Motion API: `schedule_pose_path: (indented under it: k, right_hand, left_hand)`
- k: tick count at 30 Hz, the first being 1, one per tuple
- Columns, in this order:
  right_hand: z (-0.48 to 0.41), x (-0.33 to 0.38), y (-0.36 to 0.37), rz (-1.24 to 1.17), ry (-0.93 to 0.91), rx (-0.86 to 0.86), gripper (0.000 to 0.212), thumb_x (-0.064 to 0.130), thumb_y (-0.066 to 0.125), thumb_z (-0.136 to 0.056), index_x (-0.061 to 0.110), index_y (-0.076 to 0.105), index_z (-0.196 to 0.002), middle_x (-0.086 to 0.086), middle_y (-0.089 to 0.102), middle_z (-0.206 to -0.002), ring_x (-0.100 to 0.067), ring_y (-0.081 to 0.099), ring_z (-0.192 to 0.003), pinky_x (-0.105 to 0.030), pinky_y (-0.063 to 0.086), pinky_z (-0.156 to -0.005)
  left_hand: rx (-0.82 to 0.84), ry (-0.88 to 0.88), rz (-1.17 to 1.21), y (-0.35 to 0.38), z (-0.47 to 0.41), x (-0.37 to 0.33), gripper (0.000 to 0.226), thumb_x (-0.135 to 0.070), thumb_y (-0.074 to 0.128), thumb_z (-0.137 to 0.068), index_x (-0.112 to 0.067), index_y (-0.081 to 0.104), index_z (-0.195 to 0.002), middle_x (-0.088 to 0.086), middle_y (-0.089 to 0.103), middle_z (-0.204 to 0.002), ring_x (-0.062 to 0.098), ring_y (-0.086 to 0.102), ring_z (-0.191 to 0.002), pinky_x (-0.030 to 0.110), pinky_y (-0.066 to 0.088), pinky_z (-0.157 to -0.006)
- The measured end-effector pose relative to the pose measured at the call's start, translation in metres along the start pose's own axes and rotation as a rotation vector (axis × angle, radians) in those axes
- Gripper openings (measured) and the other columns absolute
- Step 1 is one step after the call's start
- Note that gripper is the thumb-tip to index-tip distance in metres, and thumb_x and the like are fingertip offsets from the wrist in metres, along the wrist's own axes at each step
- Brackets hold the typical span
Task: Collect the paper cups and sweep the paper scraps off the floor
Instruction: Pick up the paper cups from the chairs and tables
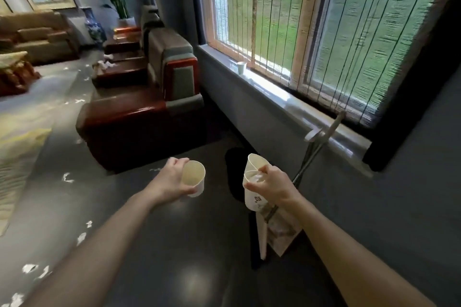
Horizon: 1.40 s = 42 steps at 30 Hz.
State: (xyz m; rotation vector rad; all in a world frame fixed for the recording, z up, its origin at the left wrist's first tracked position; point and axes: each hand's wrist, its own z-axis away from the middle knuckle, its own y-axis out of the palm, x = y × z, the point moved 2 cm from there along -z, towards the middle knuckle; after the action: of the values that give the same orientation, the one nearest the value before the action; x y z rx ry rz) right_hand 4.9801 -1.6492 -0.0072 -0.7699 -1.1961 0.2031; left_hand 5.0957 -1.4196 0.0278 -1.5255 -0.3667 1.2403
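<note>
While left hand [174, 178] gripping round white paper cup [195, 180], right hand [270, 185] pinching two squashed white paper cups [253, 177], collecting ongoing; next probably stacking, grabbing small white cup [241, 67] on grey windowsill [274, 91].

Both bare forearms reached forward, stopping short of the wooden armchair [139, 117]. Left hand [173, 179], nearer the armchair, gripped one paper cup [194, 178], fingers curled round its wall. Right hand [272, 185], farther from the armchair, pinched two squashed cups [253, 169] at their rims.
</note>
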Motion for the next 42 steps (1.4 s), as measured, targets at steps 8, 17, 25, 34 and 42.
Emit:
schedule_pose_path:
  k: [8, 17, 25, 34, 42]
  right_hand:
    - [-0.188, -0.011, -0.045, 0.090, 0.061, 0.007, 0.068, 0.045, 0.071, -0.078, 0.012, 0.048, -0.133, -0.006, 0.052, -0.129, -0.019, 0.054, -0.107, -0.024, 0.044, -0.076]
    - [-0.402, -0.056, 0.008, 0.092, 0.196, 0.042, 0.069, 0.043, 0.072, -0.077, 0.013, 0.047, -0.134, -0.002, 0.048, -0.121, -0.016, 0.051, -0.105, -0.025, 0.047, -0.084]
    - [-0.533, -0.129, 0.078, 0.110, 0.277, 0.117, 0.068, 0.042, 0.073, -0.078, 0.015, 0.045, -0.134, 0.000, 0.042, -0.125, -0.016, 0.048, -0.111, -0.026, 0.045, -0.090]
    - [-0.607, -0.261, 0.185, 0.181, 0.264, 0.175, 0.056, 0.047, 0.070, -0.075, 0.019, 0.055, -0.121, 0.004, 0.053, -0.123, -0.019, 0.052, -0.113, -0.034, 0.049, -0.090]
    - [-0.624, -0.301, 0.209, 0.248, 0.295, 0.280, 0.066, 0.045, 0.069, -0.080, 0.016, 0.046, -0.135, -0.002, 0.047, -0.135, -0.024, 0.046, -0.124, -0.032, 0.042, -0.099]
  left_hand:
    - [0.067, 0.031, 0.057, 0.001, -0.199, -0.010, 0.087, -0.023, 0.079, -0.071, -0.013, 0.031, -0.143, 0.005, 0.034, -0.135, 0.020, 0.047, -0.115, 0.027, 0.042, -0.091]
    - [0.247, 0.132, -0.017, 0.039, -0.452, 0.022, 0.084, -0.027, 0.076, -0.073, -0.019, 0.029, -0.143, -0.001, 0.033, -0.133, 0.018, 0.047, -0.116, 0.034, 0.043, -0.098]
    - [0.430, 0.199, -0.154, 0.133, -0.591, 0.067, 0.086, -0.035, 0.073, -0.077, -0.017, 0.023, -0.146, 0.000, 0.031, -0.138, 0.018, 0.042, -0.123, 0.036, 0.042, -0.100]
    - [0.542, 0.231, -0.221, 0.306, -0.679, 0.139, 0.089, -0.034, 0.075, -0.075, -0.017, 0.023, -0.146, 0.006, 0.032, -0.138, 0.025, 0.041, -0.125, 0.041, 0.041, -0.101]
    - [0.670, 0.254, -0.315, 0.363, -0.710, 0.152, 0.102, -0.029, 0.077, -0.075, -0.017, 0.010, -0.151, 0.009, 0.017, -0.153, 0.028, 0.025, -0.138, 0.040, 0.034, -0.108]
